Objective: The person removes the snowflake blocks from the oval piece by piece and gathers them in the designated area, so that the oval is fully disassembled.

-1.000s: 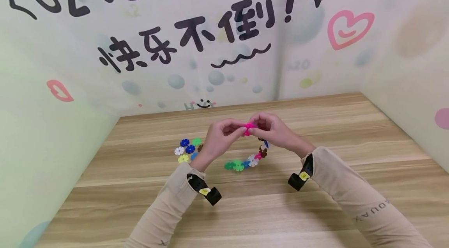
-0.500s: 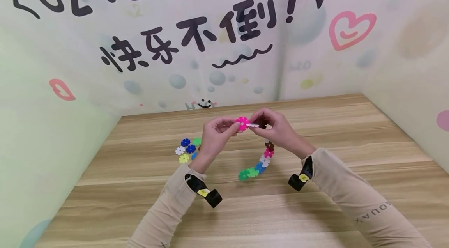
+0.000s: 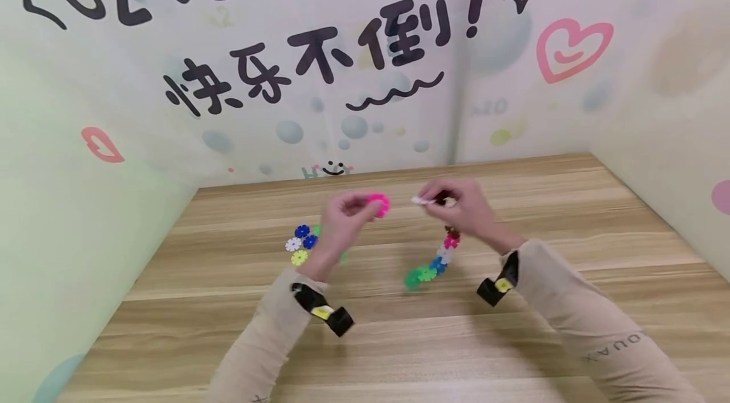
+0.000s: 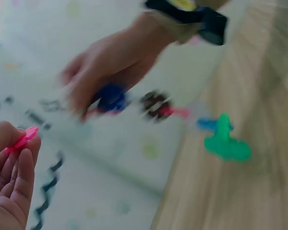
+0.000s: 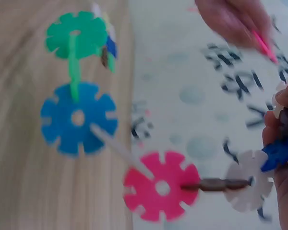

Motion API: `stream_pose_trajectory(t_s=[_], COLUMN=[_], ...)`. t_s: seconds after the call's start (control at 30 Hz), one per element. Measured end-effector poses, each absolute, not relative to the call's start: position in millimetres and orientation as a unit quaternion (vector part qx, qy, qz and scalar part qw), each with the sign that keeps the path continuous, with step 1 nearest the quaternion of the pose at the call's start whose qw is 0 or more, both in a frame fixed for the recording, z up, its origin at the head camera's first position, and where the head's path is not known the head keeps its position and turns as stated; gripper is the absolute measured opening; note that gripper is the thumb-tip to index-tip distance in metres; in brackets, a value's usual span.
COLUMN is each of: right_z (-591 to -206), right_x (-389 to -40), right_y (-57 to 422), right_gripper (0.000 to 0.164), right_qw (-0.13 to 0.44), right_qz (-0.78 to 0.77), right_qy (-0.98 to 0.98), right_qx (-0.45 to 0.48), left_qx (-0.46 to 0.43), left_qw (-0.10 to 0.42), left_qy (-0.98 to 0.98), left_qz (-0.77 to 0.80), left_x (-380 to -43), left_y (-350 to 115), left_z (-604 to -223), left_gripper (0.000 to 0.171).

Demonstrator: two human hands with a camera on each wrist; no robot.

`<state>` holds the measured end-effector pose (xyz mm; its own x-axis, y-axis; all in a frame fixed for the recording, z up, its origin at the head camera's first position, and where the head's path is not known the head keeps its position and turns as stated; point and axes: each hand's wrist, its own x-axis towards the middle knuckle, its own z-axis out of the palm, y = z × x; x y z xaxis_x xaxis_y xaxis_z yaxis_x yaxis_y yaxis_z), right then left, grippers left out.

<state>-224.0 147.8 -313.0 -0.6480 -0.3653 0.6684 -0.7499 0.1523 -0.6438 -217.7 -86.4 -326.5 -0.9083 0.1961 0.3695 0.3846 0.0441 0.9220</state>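
In the head view my left hand (image 3: 342, 223) pinches a bright pink notched plastic disc (image 3: 381, 205) between thumb and fingers. Across a gap to the right, my right hand (image 3: 463, 205) grips one end of a chain of such discs. A white disc (image 3: 421, 200) sticks out from its fingertips toward the pink one. The chain hangs down and curves left, ending in a green disc (image 3: 413, 279) over the table. The right wrist view shows the discs slotted crosswise into each other, among them a blue disc (image 5: 62, 117) and a pink disc (image 5: 149, 203).
Several loose discs lie on the wooden table (image 3: 365, 346) left of centre, among them a dark blue disc (image 3: 302, 230), a white disc (image 3: 293, 244) and a yellow disc (image 3: 299, 257); the left hand partly hides the group. A printed wall (image 3: 319, 130) stands behind the table.
The hands met at the pink disc a second ago. They have since moved apart, left hand with the pink disc, right hand with the chain, whose free end swung right.
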Motion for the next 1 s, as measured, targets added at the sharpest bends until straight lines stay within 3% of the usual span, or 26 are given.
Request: stream_pose_trajectory(t_s=[0.17, 0.4, 0.53, 0.77, 1.0], right_z=[-309, -307, -309, -309, -298], right_x=[-227, -224, -223, -220, -208], right_y=[179, 181, 179, 178, 172], right_gripper=[0.017, 0.015, 0.017, 0.015, 0.013], right_qw=[0.202, 0.181, 0.183, 0.178, 0.169], right_qz=[0.594, 0.6, 0.595, 0.583, 0.571], right_qy=[-0.705, -0.693, -0.703, -0.716, -0.733], right_qx=[0.329, 0.356, 0.345, 0.339, 0.33], left_qx=[-0.172, -0.146, -0.126, -0.08, -0.054], left_qw=[0.114, 0.096, 0.071, -0.027, -0.037], left_qy=[-0.728, -0.76, -0.791, -0.852, -0.889], left_qz=[-0.654, -0.626, -0.594, -0.517, -0.453], left_x=[-216, -207, -207, -201, -205], left_y=[-135, -168, -188, -218, -242], left_z=[-323, -321, -327, -340, -362], left_gripper=[0.03, 0.035, 0.033, 0.038, 0.033])
